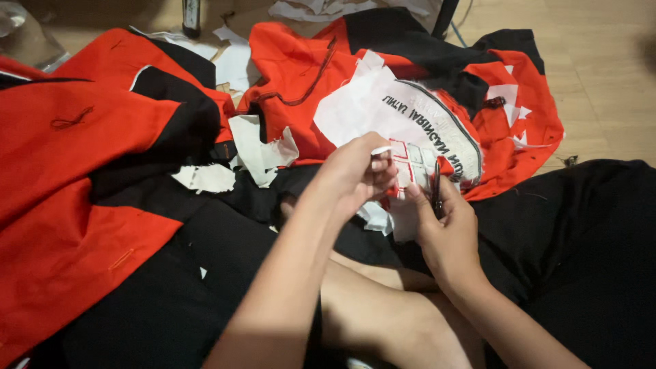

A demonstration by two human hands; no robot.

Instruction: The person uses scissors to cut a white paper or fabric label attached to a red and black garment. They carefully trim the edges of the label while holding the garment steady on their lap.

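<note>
Your left hand [355,171] comes in from the lower left on a long bare forearm, wrist bent so the knuckles face up and the fingers curl toward you. Its grip is pressed together, pinching a small white paper scrap [380,150] between thumb and fingertips, right against the white backing sheet [383,109] that covers the embroidered patch.

Your right hand [447,225] rises from the lower right, palm turned toward your left, thumb pointing up. Its grip is closed around a thin dark tool [436,188] that stands nearly upright; the tip sits at the lower edge of the backing sheet, just beside your left fingertips. You cannot tell from this view what kind of tool it is.

The backing sheet lies on the red and black garment [294,68] spread over the wooden floor [601,82], directly above your 2 hands. A second red and black garment [75,178] lies to your left. Torn white paper pieces [263,154] are scattered between the garments, near your left hand. Black fabric [588,225] covers your lap on the right, beneath your right forearm.
</note>
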